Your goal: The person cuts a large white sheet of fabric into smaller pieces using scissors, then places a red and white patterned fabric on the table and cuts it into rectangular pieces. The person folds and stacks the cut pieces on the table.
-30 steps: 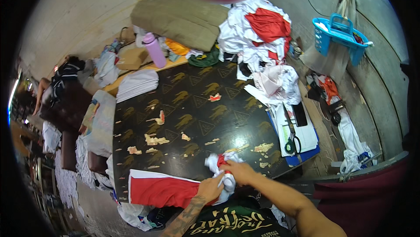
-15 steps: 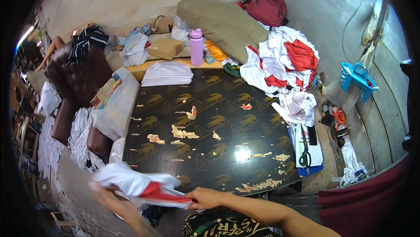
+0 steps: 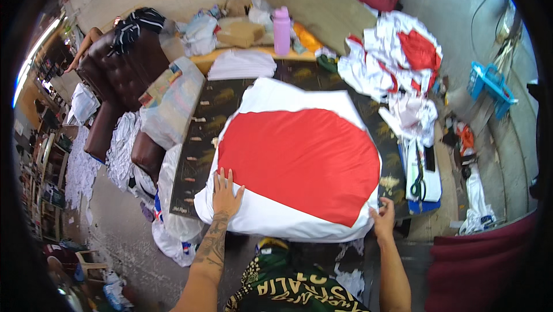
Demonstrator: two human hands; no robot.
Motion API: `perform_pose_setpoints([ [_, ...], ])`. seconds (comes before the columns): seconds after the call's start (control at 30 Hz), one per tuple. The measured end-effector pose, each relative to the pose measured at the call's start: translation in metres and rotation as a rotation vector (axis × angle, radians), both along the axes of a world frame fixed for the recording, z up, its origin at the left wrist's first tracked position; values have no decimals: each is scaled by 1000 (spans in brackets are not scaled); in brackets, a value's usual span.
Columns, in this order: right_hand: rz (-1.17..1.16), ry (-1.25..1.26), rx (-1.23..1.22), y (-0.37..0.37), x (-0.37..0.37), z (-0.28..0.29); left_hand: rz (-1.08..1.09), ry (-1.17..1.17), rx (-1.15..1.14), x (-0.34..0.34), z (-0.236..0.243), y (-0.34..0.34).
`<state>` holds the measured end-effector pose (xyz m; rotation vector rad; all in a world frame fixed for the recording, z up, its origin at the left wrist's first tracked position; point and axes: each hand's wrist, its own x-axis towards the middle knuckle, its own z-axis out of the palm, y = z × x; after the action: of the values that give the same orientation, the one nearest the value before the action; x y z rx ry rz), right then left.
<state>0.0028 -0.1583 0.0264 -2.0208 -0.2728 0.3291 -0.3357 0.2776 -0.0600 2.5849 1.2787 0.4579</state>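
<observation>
A white cloth with a large red area point(image 3: 299, 159) lies spread over the dark table, a few creases running across it. My left hand point(image 3: 228, 194) rests flat on its near left part, fingers stretched out, partly over the red. At the near right corner, my right hand point(image 3: 383, 220) has the white edge between thumb and fingers. The cloth's near edge droops a little over the table's front.
Beyond the cloth is a stack of white sheets point(image 3: 241, 65), beside a pink bottle point(image 3: 281, 31). Crumpled white and red cloths point(image 3: 397, 53) lie at the far right; scissors point(image 3: 419, 185) rest on papers. A brown armchair point(image 3: 128, 70) stands left.
The cloth, bunched and blurred at the lower left before, now lies spread on the table. My left hand has come onto it, and my right hand has moved to its near right corner.
</observation>
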Motion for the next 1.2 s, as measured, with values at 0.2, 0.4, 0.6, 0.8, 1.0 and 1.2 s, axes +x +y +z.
perform_pose_setpoints([
  [0.2,44,-433,-324,-5,-25,19,371,112,-3,-24,53,-78],
  [0.4,503,-630,-475,149,29,-14,-159,-104,83,67,27,53],
  [0.6,573,-598,-1015,254,146,-40,-51,247,98,128,11,176],
  [0.8,624,-371,-931,296,141,-47,-45,174,186,154,7,237],
  [1.0,597,-587,-921,386,217,-40,-96,202,102,226,18,319],
  [1.2,683,-928,-293,347,203,34,-39,-49,317,193,51,246],
])
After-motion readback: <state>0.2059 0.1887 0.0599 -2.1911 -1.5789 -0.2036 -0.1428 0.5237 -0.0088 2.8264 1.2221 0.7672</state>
